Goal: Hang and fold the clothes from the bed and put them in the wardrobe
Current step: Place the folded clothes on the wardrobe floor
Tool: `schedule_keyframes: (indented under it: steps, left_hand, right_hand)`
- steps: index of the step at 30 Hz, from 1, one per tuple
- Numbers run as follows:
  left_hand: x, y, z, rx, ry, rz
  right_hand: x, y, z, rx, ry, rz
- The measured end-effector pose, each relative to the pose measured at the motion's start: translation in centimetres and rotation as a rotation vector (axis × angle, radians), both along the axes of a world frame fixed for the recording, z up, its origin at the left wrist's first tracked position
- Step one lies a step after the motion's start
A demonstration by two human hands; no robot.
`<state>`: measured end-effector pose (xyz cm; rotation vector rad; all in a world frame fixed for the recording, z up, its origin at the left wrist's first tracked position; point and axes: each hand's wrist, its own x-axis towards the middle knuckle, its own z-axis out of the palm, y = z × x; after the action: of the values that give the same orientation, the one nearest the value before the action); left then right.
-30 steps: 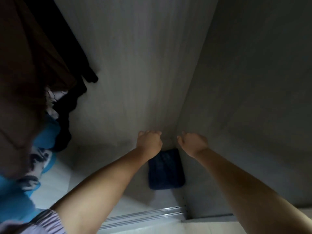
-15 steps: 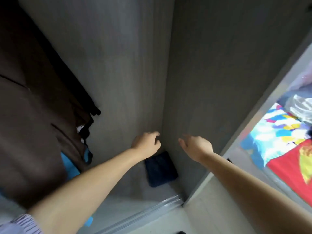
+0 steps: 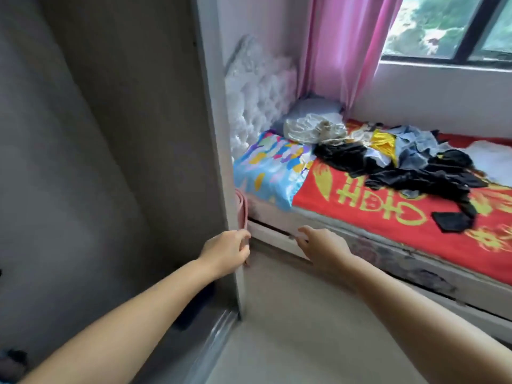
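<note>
My left hand [image 3: 225,252] hangs at lower centre, fingers loosely curled and holding nothing, in front of the wardrobe [image 3: 213,112] edge. My right hand [image 3: 322,246] reaches out just beside it, fingers relaxed and empty, low before the bed [image 3: 374,214] frame. The clothes [image 3: 393,159] lie heaped on the red cover at right, under the window [image 3: 448,26], well apart from both hands.

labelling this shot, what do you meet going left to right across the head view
wardrobe side panel → left hand → colourful pillow → right hand → heap of clothes on the red bedspread
</note>
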<state>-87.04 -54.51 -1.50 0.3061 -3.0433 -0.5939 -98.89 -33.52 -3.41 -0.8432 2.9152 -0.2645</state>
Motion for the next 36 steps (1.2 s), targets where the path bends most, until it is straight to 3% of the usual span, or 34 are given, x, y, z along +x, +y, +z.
schedule_keyframes:
  steps: [8,15,26,36]
  left_hand:
    - [-13.6,16.4,-2.3,-0.051,-0.079,-0.284]
    - [-22.8,31.6,-1.2,0.053,-0.062,-0.442]
    - [-36.0,36.7,-2.7,0.05,-0.13,-0.469]
    - [-56.4,39.9,-5.2,0.083,-0.22,-0.498]
  right_hand:
    - [-4.6,21.8,-1.0,-0.041,-0.092,-0.341]
    - [-9.2,36.7,-0.3,-0.049,-0.101,-0.539]
    - [-21.4,40.7,-2.5,-0.029,-0.179,-0.54]
    - [-40.3,45.4,-3.8,0.022,-0.236,-0.639]
